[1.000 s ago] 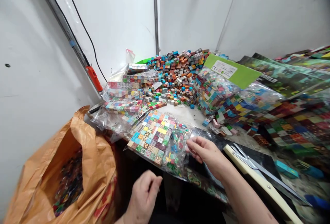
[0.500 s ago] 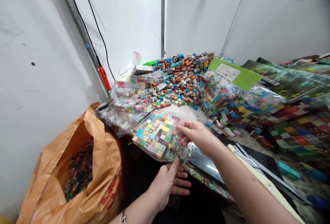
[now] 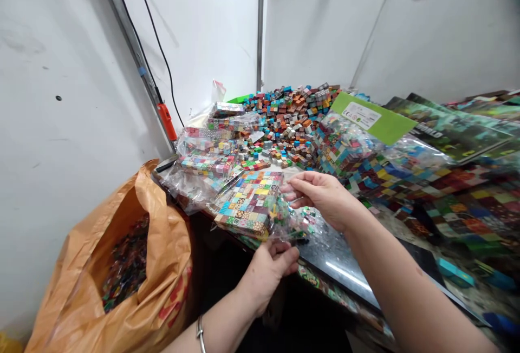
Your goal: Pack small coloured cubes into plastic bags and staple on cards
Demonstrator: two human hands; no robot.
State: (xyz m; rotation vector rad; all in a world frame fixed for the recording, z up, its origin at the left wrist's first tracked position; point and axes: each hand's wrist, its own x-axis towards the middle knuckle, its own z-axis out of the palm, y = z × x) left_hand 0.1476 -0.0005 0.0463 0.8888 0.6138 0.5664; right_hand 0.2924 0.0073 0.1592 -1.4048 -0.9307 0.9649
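A clear plastic bag (image 3: 280, 228) lies at the table's front edge, holding a flat block of multicoloured patterned cubes (image 3: 247, 201) and small green pieces at its right end. My right hand (image 3: 320, 196) pinches the plastic at the upper right of the bag, fingertips closed together. Below, my left hand (image 3: 270, 263) has its thumb and fingers closed on the bag's lower edge; part of the grip is hidden. Several more bagged cube blocks (image 3: 209, 163) are stacked just behind and to the left.
An orange sack (image 3: 168, 244) of small dark, colourful pieces stands at the left. Loose cubes (image 3: 296, 115) are heaped at the back. Bagged cubes with a green label card (image 3: 374, 120) and printed sheets (image 3: 450, 128) fill the right. A dark glossy panel (image 3: 337, 261) lies under my right forearm.
My left hand has moved up and closed from spread fingers onto the bag's edge. My right hand and the bag have shifted slightly up and right. The scissors are now mostly hidden by my right arm.
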